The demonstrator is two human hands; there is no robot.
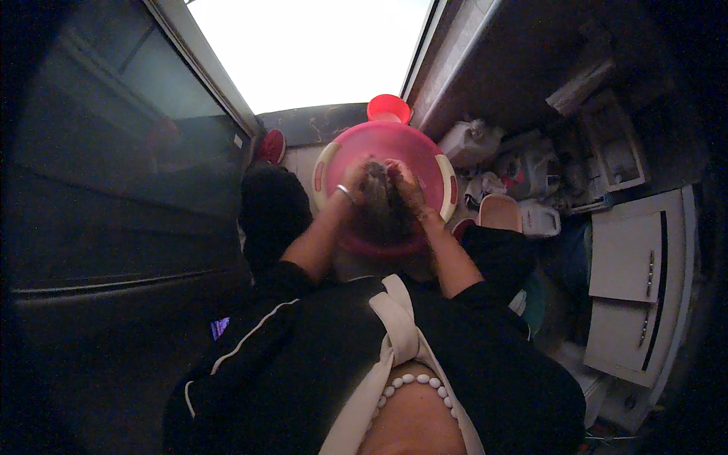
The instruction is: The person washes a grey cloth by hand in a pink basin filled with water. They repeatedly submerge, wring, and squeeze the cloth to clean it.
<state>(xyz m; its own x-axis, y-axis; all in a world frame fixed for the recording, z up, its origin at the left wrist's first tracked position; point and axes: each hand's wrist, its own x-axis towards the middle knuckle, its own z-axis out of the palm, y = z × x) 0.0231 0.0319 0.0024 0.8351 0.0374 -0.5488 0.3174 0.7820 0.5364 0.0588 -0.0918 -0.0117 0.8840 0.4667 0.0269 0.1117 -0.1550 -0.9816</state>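
A large pink plastic basin with cream handles rests on the floor between my legs. Inside it, a dark bundle, apparently wet cloth, is pressed between both hands. My left hand, with a silver bangle at its wrist, grips the bundle from the left. On the other side my right hand holds it, fingers curled at the top. The fingers are blurred, and the bundle's lower part fades into shadow against the basin's near wall.
A small red plastic bowl stands just beyond the basin. To the right are a pinkish tub, a white plastic jug, plastic bags and cabinet doors. A dark glass panel runs along the left.
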